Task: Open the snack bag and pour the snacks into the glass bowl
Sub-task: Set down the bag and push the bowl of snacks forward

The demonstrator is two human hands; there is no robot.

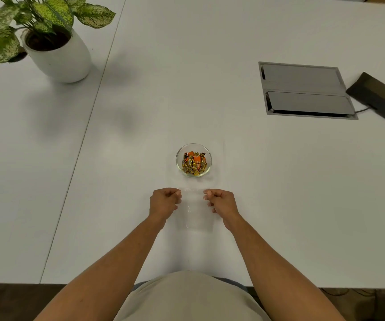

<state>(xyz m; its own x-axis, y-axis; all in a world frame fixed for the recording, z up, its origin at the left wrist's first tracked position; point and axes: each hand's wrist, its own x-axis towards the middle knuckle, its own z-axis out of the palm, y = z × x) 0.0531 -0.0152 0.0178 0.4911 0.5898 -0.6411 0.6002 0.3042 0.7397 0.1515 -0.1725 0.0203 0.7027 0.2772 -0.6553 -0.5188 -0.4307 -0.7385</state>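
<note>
A small glass bowl stands on the white table, filled with gold and orange wrapped snacks. Just in front of it lies a clear, flat, empty-looking snack bag, hard to make out against the table. My left hand pinches the bag's top left corner and my right hand pinches its top right corner, both with fingers curled. The bag's top edge runs between my two hands, a little short of the bowl.
A potted plant in a white pot stands at the far left. A grey cable hatch is set into the table at the right, with a dark device and its cable beside it. A table seam runs diagonally on the left.
</note>
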